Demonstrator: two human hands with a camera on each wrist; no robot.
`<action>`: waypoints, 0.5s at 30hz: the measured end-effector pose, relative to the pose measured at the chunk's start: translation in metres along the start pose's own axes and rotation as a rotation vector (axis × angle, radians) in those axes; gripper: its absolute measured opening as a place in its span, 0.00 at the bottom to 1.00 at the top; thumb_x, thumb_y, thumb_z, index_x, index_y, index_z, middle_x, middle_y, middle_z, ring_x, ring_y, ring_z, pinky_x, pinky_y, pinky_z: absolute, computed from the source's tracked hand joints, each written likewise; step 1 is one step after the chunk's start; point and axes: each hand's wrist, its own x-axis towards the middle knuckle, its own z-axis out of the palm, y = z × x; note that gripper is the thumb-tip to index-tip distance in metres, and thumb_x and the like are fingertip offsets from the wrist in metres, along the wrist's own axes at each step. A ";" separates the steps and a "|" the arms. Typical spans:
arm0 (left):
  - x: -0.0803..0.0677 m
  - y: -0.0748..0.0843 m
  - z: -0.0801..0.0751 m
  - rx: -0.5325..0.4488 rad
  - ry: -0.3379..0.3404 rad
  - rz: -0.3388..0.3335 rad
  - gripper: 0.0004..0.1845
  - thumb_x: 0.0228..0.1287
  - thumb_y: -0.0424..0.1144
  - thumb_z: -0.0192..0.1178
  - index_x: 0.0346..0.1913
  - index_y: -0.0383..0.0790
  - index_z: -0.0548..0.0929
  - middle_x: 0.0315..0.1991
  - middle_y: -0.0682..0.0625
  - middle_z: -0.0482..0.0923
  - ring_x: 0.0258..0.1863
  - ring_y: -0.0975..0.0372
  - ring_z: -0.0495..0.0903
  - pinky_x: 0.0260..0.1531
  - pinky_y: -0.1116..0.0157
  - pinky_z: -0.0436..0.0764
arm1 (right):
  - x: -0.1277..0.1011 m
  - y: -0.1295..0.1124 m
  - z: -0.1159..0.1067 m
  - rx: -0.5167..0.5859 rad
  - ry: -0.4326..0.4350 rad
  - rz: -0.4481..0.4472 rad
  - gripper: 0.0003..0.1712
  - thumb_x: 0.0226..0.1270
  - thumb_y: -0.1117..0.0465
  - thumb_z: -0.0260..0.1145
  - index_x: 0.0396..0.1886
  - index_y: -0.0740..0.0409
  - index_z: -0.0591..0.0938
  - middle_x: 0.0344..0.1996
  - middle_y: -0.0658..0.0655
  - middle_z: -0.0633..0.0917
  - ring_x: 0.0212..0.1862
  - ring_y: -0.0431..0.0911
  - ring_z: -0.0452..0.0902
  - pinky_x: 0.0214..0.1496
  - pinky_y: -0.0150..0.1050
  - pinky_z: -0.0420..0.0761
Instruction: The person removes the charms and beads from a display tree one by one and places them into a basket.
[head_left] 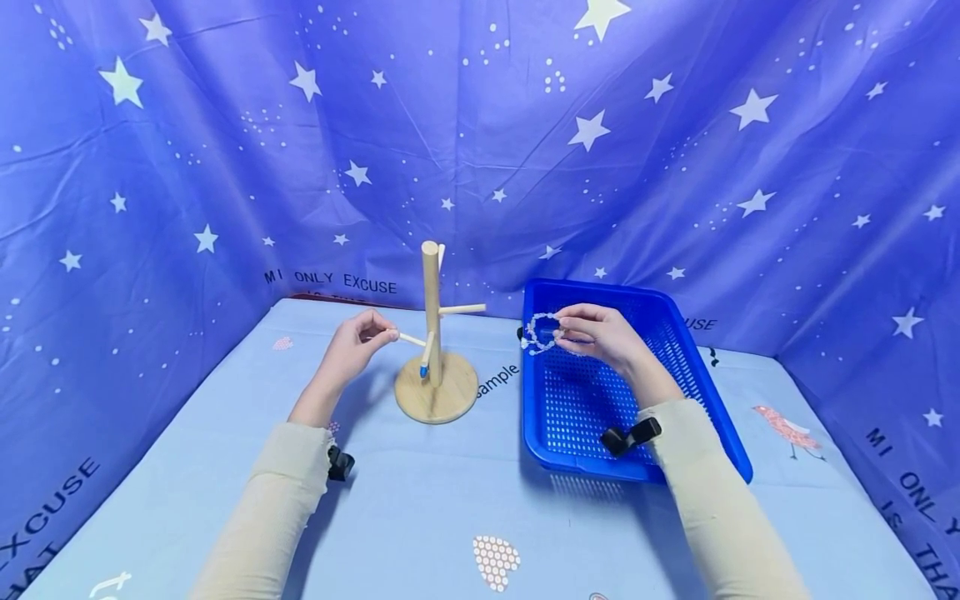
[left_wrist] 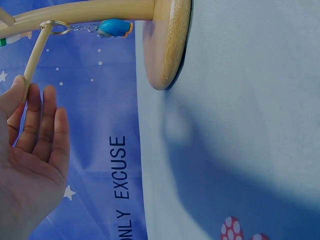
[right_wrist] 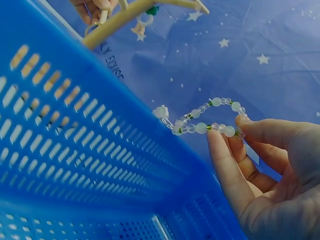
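Starry blue cloth hangs behind and to both sides of the table (head_left: 450,517), which is covered in a pale blue printed sheet. On it stands a wooden peg stand (head_left: 432,333) on a round base, with a blue charm on a keyring (left_wrist: 114,27) hanging from one of its pegs. My left hand (head_left: 354,343) pinches the tip of the peg (head_left: 411,339) that points toward me on the left, thumb and fingertips closed on it. Just to the right of the stand sits a blue perforated basket (head_left: 697,375). My right hand (head_left: 600,333) hovers over the basket's far end, its grip clamped on a beaded bracelet (right_wrist: 205,117) of clear and pale beads with small green ones, pinched between thumb and forefinger so the loop hangs out to the left, above the basket's near wall.
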 end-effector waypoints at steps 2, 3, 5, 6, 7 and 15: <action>0.004 -0.009 0.001 -0.002 0.003 0.000 0.11 0.71 0.36 0.61 0.46 0.29 0.80 0.44 0.37 0.84 0.34 0.73 0.78 0.41 0.71 0.76 | -0.001 0.001 -0.005 0.000 0.008 0.005 0.09 0.76 0.66 0.57 0.41 0.52 0.83 0.34 0.48 0.88 0.41 0.39 0.87 0.50 0.35 0.86; 0.006 -0.014 0.001 -0.003 0.006 -0.002 0.11 0.70 0.37 0.61 0.46 0.30 0.80 0.44 0.38 0.84 0.35 0.73 0.78 0.42 0.71 0.76 | -0.001 0.001 -0.007 0.002 0.012 0.007 0.09 0.76 0.66 0.57 0.41 0.52 0.83 0.33 0.48 0.88 0.41 0.40 0.87 0.50 0.35 0.87; 0.008 -0.021 0.002 -0.006 0.013 -0.002 0.12 0.70 0.39 0.62 0.46 0.32 0.81 0.44 0.41 0.84 0.36 0.72 0.79 0.42 0.71 0.76 | -0.002 0.003 -0.012 0.005 0.016 0.017 0.09 0.76 0.66 0.57 0.42 0.52 0.83 0.34 0.48 0.88 0.41 0.40 0.87 0.50 0.35 0.87; 0.009 -0.022 0.002 -0.004 0.015 0.003 0.12 0.70 0.39 0.62 0.46 0.32 0.81 0.43 0.41 0.84 0.36 0.71 0.80 0.43 0.70 0.76 | -0.002 0.003 -0.014 0.004 0.016 0.022 0.09 0.76 0.66 0.57 0.42 0.52 0.83 0.34 0.49 0.88 0.41 0.40 0.87 0.50 0.35 0.87; 0.009 -0.023 0.002 -0.004 0.016 0.008 0.12 0.70 0.40 0.62 0.46 0.33 0.81 0.43 0.42 0.84 0.36 0.70 0.80 0.43 0.70 0.76 | -0.003 0.004 -0.016 0.004 0.016 0.028 0.09 0.76 0.66 0.57 0.42 0.52 0.83 0.34 0.49 0.88 0.41 0.40 0.87 0.50 0.35 0.87; 0.010 -0.024 0.001 -0.008 0.019 0.016 0.11 0.69 0.41 0.63 0.44 0.34 0.81 0.40 0.49 0.85 0.36 0.70 0.80 0.42 0.69 0.77 | -0.001 0.013 -0.024 -0.071 0.015 0.084 0.13 0.76 0.66 0.57 0.55 0.66 0.77 0.33 0.47 0.87 0.40 0.39 0.87 0.54 0.37 0.85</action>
